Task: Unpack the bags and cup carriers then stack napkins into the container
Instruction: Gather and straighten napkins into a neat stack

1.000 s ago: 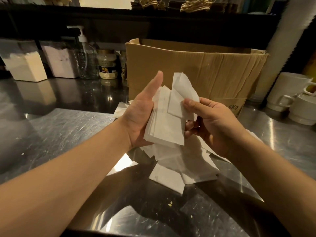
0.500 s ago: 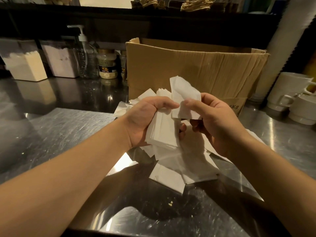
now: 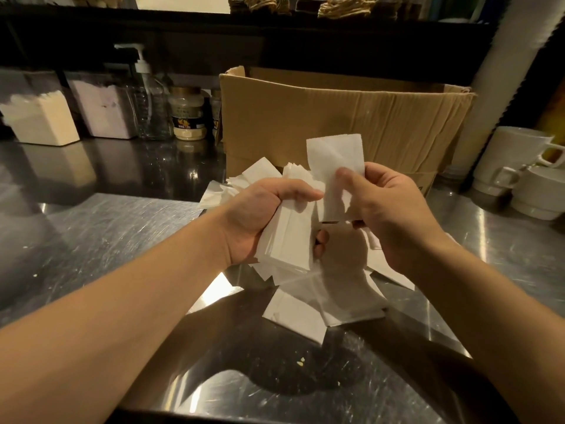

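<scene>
Napkin stack (image 3: 287,237) gripped in left hand (image 3: 260,218) | single napkin (image 3: 334,166) pinched by right hand (image 3: 388,215)

White napkins (image 3: 287,243), brown cardboard box (image 3: 336,117)

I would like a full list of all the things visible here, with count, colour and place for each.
napkin stack: one, white, in left hand
single napkin: one, white, in right hand
loose napkins: several, white, on counter
cardboard box: one, brown, behind hands
pump bottle: one, clear, back left
jar: one, pale, beside bottle
bins: two, clear, far left
mugs: several, white, right
counter: one, steel
left hand: closed on stack
right hand: pinching napkin
</scene>
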Available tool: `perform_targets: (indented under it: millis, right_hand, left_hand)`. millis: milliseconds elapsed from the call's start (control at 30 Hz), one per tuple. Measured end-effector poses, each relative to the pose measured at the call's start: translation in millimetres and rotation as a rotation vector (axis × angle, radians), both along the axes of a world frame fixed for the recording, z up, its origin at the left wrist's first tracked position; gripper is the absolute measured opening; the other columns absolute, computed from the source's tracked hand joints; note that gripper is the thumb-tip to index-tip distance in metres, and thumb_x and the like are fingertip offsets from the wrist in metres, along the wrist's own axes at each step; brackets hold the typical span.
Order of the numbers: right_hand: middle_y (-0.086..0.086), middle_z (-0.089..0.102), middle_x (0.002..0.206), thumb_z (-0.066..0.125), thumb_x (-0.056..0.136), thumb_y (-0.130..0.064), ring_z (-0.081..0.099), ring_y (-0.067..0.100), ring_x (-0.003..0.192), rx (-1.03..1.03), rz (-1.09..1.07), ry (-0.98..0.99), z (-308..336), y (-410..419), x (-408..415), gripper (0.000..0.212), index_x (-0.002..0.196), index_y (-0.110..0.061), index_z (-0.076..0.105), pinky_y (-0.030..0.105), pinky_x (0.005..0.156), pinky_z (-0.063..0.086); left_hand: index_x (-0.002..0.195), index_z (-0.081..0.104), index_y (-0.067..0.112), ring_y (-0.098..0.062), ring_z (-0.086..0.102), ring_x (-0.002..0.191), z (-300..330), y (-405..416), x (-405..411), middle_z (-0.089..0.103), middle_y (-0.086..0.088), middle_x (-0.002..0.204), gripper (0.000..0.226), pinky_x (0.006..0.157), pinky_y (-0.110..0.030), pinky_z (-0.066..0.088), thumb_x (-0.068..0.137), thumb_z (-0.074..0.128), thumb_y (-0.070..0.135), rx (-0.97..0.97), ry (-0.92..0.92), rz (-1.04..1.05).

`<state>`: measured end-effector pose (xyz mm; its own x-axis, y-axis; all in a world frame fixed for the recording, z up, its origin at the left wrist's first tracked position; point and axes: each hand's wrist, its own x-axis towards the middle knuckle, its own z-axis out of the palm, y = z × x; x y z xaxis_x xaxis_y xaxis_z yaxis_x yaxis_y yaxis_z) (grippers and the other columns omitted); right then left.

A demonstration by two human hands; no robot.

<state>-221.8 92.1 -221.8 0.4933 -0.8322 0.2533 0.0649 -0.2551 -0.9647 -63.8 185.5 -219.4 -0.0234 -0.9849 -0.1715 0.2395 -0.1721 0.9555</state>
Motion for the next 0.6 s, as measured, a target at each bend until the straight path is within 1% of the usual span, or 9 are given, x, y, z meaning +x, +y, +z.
perform_targets:
  millis: [33,100,200,267,334,400,467,534,600]
  right_hand:
    - [-0.012,0.076,0.089,0.066,0.097,-0.030,0.071,0.011,0.080,-0.005,-0.002,-0.022,1,0,-1,0.007,0.096,-0.026,0.073,0.031,0.071,0.061]
    - [-0.006,0.076,0.100,0.065,0.097,-0.022,0.072,0.015,0.090,0.007,0.041,-0.089,4,1,-3,0.011,0.106,-0.025,0.070,0.033,0.070,0.060]
    - [-0.001,0.070,0.108,0.064,0.096,-0.013,0.068,0.019,0.085,0.122,0.148,-0.262,9,3,-6,0.023,0.115,-0.025,0.066,0.027,0.060,0.056]
    - [-0.003,0.072,0.103,0.066,0.092,-0.020,0.069,0.018,0.082,0.163,0.195,-0.299,10,4,-6,0.020,0.110,-0.028,0.068,0.029,0.060,0.057]
    - [-0.007,0.075,0.097,0.067,0.090,-0.026,0.071,0.018,0.088,0.148,0.204,-0.239,9,6,-5,0.014,0.104,-0.026,0.071,0.032,0.065,0.060]
    - [-0.003,0.077,0.096,0.068,0.093,-0.022,0.071,0.019,0.089,0.085,0.200,-0.150,6,8,-3,0.012,0.104,-0.019,0.073,0.032,0.065,0.061]
    - [0.000,0.077,0.097,0.068,0.094,-0.019,0.074,0.019,0.087,0.010,0.165,-0.072,4,10,-1,0.014,0.107,-0.018,0.072,0.037,0.064,0.061]
    - [-0.003,0.078,0.097,0.066,0.096,-0.023,0.074,0.022,0.091,-0.033,0.118,-0.027,4,11,-1,0.010,0.104,-0.022,0.073,0.048,0.070,0.064]
    - [-0.005,0.078,0.094,0.065,0.097,-0.025,0.073,0.026,0.090,-0.052,0.103,0.004,5,11,-3,0.009,0.098,-0.024,0.074,0.055,0.075,0.061]
  left_hand:
    - [0.097,0.078,0.019,-0.025,0.067,0.076,0,0,0,0.069,-0.010,0.088,0.031,0.074,-0.039,0.057,0.072,0.067,0.033,-0.002,0.004,0.006]
    - [0.100,0.079,0.018,-0.025,0.065,0.077,0,-1,0,0.068,-0.011,0.092,0.035,0.076,-0.040,0.055,0.077,0.065,0.041,-0.023,0.050,0.002]
    - [0.120,0.067,0.014,-0.025,0.061,0.080,-2,-3,5,0.066,-0.011,0.095,0.052,0.081,-0.042,0.052,0.085,0.062,0.052,-0.046,0.159,-0.028]
    - [0.128,0.061,0.013,-0.027,0.060,0.088,-4,-4,8,0.064,-0.012,0.100,0.061,0.088,-0.044,0.050,0.087,0.063,0.059,-0.043,0.184,-0.060]
    - [0.134,0.061,0.016,-0.034,0.060,0.101,-6,-6,9,0.061,-0.016,0.115,0.064,0.091,-0.047,0.050,0.089,0.058,0.062,-0.069,0.163,-0.041]
    - [0.139,0.062,0.020,-0.039,0.055,0.112,-7,-8,8,0.059,-0.018,0.127,0.062,0.092,-0.050,0.049,0.094,0.053,0.062,-0.099,0.125,0.014]
    - [0.131,0.069,0.020,-0.040,0.056,0.112,-6,-8,5,0.062,-0.019,0.125,0.058,0.093,-0.051,0.050,0.092,0.053,0.061,-0.103,0.098,0.059]
    - [0.122,0.075,0.024,-0.040,0.063,0.113,-6,-8,4,0.067,-0.020,0.125,0.054,0.096,-0.055,0.052,0.091,0.052,0.062,-0.099,0.053,0.090]
    - [0.130,0.069,0.028,-0.040,0.065,0.120,-6,-8,4,0.066,-0.018,0.132,0.056,0.101,-0.057,0.053,0.093,0.048,0.065,-0.081,0.021,0.103]
